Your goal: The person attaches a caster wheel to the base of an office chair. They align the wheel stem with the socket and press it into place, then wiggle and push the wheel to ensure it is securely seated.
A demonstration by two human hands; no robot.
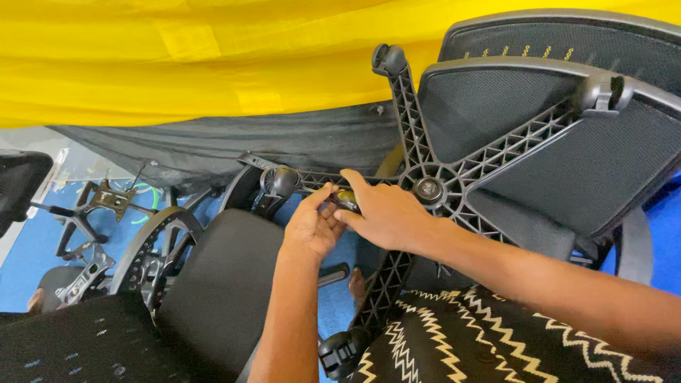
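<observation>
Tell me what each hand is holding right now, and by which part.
Both hands pinch one small dark part at an arm of the black chair base. The right hand grips it from above, the left hand from below. Which part of it cannot be told.

Bright even daylight, vivid yellow cloth glowing overhead, soft shadows beneath, sharp focus, wide-angle bending at edges

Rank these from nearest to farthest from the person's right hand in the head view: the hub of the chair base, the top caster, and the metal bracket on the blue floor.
1. Hub: just right of the right hand.
2. Top caster: above, at an arm's tip.
3. Metal bracket: far left, on the floor.
</observation>
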